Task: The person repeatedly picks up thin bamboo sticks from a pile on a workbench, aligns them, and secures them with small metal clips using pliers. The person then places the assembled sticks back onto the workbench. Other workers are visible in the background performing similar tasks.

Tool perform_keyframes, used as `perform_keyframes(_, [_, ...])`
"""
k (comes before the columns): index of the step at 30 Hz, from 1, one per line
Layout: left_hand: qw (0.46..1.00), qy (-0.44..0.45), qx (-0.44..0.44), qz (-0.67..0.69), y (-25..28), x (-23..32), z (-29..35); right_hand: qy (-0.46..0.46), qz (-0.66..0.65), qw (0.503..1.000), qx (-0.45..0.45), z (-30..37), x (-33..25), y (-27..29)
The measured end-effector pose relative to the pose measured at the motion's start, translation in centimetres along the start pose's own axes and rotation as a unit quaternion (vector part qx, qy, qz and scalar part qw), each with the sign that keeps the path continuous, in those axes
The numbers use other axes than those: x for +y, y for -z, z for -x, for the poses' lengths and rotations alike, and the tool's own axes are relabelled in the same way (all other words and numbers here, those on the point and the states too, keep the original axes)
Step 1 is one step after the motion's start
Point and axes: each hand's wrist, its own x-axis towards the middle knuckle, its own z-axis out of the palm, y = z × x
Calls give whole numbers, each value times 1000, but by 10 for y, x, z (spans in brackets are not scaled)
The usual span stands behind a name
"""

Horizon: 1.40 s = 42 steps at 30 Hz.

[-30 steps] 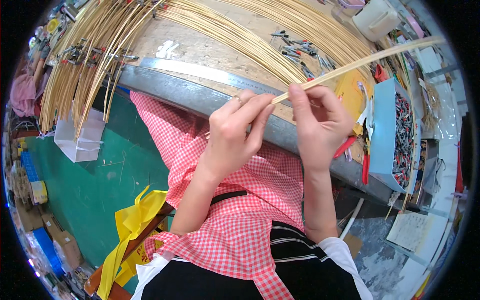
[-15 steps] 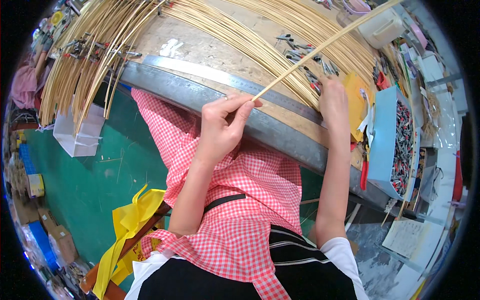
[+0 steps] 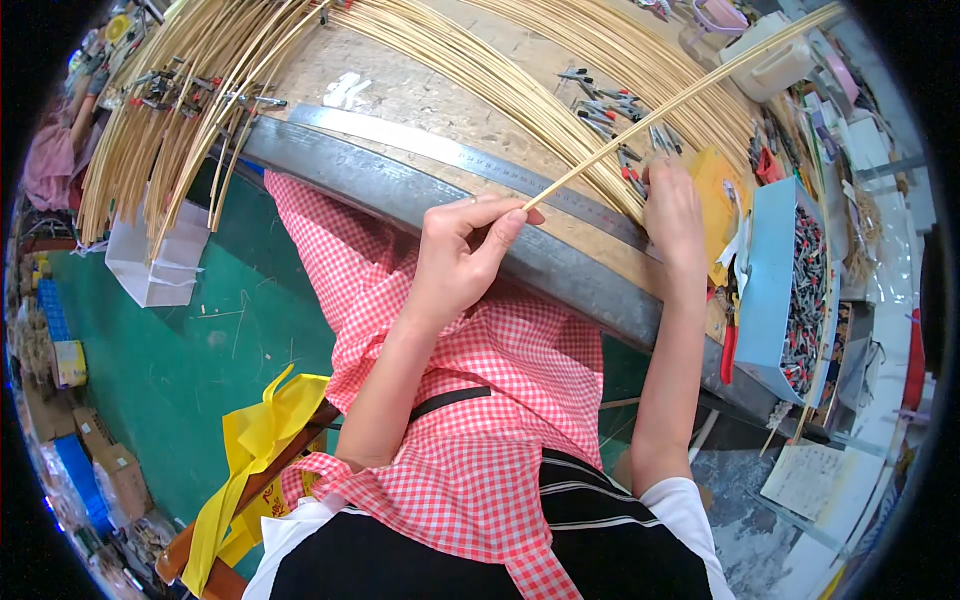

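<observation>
My left hand [image 3: 465, 250] pinches the near end of a slim bundle of pale bamboo strips [image 3: 690, 90] between thumb and forefinger. The bundle slants up to the far right, above the workbench. My right hand [image 3: 675, 215] is over the bench's right part, fingers curled in among loose small clips [image 3: 605, 105] with dark bodies and some red parts. Whatever lies between its fingertips is hidden. More bamboo strips [image 3: 470, 65] lie in long rows under and beyond the held bundle. A steel ruler [image 3: 400, 142] rests along the bench's near edge, left of my right hand.
Clipped bamboo strips [image 3: 185, 140] overhang the bench's left end. To the right stand a light blue box [image 3: 768, 285] filled with clips, a yellow packet [image 3: 715, 205] and red-handled pliers [image 3: 729, 350]. A metal bar [image 3: 440, 225] edges the bench. Yellow cloth [image 3: 250, 440] hangs lower left.
My left hand has shifted slightly right, taking the bamboo bundle with it. My right hand has moved a little right and stays by the clips, fingers still curled.
</observation>
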Motion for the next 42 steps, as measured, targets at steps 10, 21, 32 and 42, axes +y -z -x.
perform_keyframes(10, [1000,-5,-11,-16,4,3,-1,-3,-89,987,132,4,-8,11])
perform_keyframes(21, [999,-28,-26,-20,-3,7,1,-158,-716,680,-14,61,-93,49])
perform_keyframes(32, [998,-38,-19,-36,-6,15,4,-132,-673,727,29,69,-104,43])
perform_keyframes(42, [998,-36,-20,-40,-8,14,4,-110,-664,737,60,72,-96,37])
